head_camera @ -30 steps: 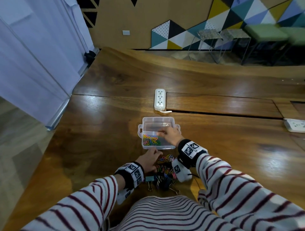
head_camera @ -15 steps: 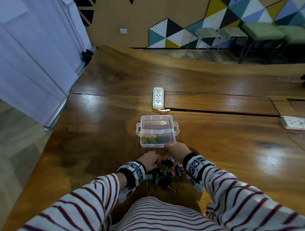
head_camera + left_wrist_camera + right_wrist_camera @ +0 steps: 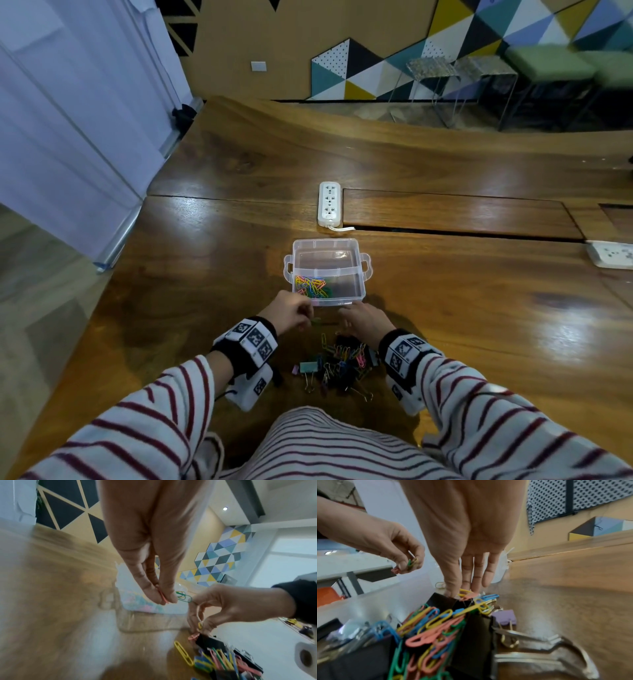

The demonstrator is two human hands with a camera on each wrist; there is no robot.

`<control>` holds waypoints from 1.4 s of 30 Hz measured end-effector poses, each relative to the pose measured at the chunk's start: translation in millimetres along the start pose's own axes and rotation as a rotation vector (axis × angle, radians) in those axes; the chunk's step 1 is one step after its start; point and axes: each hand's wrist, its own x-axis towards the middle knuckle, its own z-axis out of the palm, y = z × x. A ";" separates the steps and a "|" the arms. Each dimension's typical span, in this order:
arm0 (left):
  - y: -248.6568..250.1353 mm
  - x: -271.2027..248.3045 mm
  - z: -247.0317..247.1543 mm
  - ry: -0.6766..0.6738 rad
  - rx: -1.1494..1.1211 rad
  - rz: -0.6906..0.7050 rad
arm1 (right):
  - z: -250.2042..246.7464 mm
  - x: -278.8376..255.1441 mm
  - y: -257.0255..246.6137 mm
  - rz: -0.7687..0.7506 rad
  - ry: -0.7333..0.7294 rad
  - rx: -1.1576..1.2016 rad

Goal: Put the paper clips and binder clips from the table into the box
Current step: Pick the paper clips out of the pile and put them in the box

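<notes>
A clear plastic box (image 3: 356, 274) stands on the wooden table, with coloured paper clips (image 3: 310, 286) lying in its front left part. Just short of the box's front left corner, my left hand (image 3: 308, 318) (image 3: 164, 600) pinches pink and green paper clips (image 3: 181, 596). A pile of paper clips and black binder clips (image 3: 342, 363) (image 3: 436, 626) lies between my wrists. My right hand (image 3: 346, 323) (image 3: 462, 589) reaches down onto the far end of the pile, its thumb and fingers pinching a yellow paper clip (image 3: 199, 624).
A white power strip (image 3: 330, 204) lies just behind the box beside a long slot in the table. Another white power strip (image 3: 609, 253) sits at the right edge. The table's left edge (image 3: 113, 294) runs close by, and stools stand beyond the far end.
My right hand has come out of the box and back to the pile. My left hand has lifted off the pile with clips and moved forward to the box's front left corner.
</notes>
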 end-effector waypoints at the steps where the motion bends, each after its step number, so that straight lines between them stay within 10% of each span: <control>1: 1.4 1.5 -5.2 0.023 0.003 0.015 | -0.8 -0.8 1.4 0.015 0.013 0.039; 21: -1.1 15.1 -29.3 0.204 0.258 0.140 | -39.8 0.6 8.5 0.213 0.172 0.718; 27: 11.0 -6.7 25.0 -0.162 0.316 0.014 | -59.9 32.2 -5.4 0.239 0.173 0.825; 32: 20.4 -4.6 61.7 -0.241 0.260 -0.097 | -52.5 16.5 -10.9 0.062 0.167 0.620; 38: 9.7 -5.3 71.0 -0.240 0.293 -0.089 | -7.9 -17.9 -6.5 -0.204 -0.163 0.128; 42: -0.7 -12.0 64.2 -0.203 0.318 -0.067 | 2.8 -26.2 -5.1 -0.282 -0.082 -0.006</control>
